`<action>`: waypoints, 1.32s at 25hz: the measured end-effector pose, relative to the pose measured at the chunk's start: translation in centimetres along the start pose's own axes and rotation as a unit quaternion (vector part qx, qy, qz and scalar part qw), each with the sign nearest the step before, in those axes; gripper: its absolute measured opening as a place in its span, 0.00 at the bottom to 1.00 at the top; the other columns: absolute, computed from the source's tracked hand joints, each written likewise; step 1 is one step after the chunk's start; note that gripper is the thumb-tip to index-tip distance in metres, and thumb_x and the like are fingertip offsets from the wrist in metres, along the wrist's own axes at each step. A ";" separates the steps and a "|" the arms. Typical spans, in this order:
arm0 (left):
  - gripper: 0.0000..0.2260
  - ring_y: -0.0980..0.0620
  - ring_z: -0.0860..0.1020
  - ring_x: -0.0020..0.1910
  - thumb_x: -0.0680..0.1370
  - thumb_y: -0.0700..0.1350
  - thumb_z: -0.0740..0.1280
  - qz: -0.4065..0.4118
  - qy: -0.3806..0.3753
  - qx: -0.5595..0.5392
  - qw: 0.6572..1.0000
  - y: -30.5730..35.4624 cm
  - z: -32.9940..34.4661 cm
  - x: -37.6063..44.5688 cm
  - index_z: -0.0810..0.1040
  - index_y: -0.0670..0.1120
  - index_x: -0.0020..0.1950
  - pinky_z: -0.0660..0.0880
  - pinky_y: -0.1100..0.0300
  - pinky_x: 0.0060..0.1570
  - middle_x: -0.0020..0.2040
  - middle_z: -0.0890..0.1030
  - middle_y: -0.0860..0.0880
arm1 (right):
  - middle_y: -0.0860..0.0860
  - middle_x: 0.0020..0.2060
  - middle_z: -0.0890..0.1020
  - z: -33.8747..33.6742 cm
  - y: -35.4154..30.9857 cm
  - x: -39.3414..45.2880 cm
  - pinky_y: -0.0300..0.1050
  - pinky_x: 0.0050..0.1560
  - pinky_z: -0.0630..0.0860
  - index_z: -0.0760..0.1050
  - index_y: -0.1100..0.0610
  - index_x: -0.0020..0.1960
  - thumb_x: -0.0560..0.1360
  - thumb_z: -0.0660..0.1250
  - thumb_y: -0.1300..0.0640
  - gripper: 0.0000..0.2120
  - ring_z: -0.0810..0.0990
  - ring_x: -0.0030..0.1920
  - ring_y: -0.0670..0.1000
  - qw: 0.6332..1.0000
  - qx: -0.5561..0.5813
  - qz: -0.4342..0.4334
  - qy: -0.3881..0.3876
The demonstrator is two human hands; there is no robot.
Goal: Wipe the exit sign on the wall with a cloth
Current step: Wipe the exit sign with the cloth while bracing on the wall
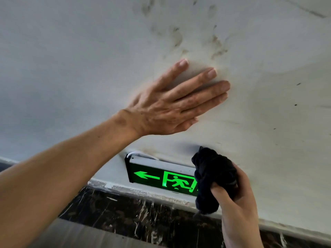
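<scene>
The exit sign (157,176) is a lit green panel with a left arrow and a running figure, mounted low on the white wall (71,59). My right hand (236,196) grips a bunched black cloth (213,176) that covers the sign's right end. My left hand (172,102) lies flat on the wall above the sign, fingers spread and pointing right, holding nothing. The right part of the sign is hidden behind the cloth.
Dark smudges (197,38) mark the wall above my left hand. A white cable (141,154) loops out behind the sign's top left corner. A dark marble skirting (134,212) runs below the sign, with grey floor (80,235) beneath it.
</scene>
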State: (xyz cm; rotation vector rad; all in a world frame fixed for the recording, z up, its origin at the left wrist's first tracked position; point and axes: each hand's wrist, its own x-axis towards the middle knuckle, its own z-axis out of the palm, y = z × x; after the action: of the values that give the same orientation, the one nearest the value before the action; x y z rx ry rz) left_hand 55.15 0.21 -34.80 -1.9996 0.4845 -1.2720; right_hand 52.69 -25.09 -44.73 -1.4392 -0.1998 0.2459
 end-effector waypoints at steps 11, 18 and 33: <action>0.24 0.47 0.70 0.74 0.81 0.48 0.61 -0.005 0.011 -0.008 1.000 0.0 -0.7 0.6 0.72 0.46 0.77 0.61 0.41 0.74 0.74 0.76 0.50 | 0.51 0.54 0.83 9.8 2.5 1.0 0.47 0.52 0.80 0.75 0.55 0.64 0.60 0.75 0.58 0.32 0.82 0.52 0.53 0.744 -0.512 -0.394 -0.170; 0.23 0.46 0.69 0.74 0.83 0.47 0.56 -0.003 0.020 -0.001 1.000 0.1 -0.3 0.6 0.72 0.46 0.77 0.56 0.41 0.76 0.74 0.76 0.49 | 0.51 0.57 0.80 13.6 5.5 1.4 0.47 0.54 0.78 0.71 0.53 0.66 0.57 0.77 0.53 0.37 0.79 0.54 0.54 0.678 -0.619 -0.344 -0.196; 0.23 0.46 0.68 0.74 0.83 0.47 0.57 -0.003 0.021 0.005 1.000 0.0 -0.4 0.6 0.70 0.46 0.78 0.55 0.41 0.77 0.77 0.66 0.49 | 0.50 0.45 0.81 12.0 6.0 2.1 0.47 0.48 0.79 0.78 0.56 0.55 0.60 0.72 0.60 0.22 0.80 0.44 0.54 0.680 -0.609 -0.385 -0.135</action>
State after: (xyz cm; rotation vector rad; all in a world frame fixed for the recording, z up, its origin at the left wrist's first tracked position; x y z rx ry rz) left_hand 55.06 -0.32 -34.32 -1.9704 0.4926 -1.3198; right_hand 51.05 -12.34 -49.22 -2.4551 -1.4002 -0.5090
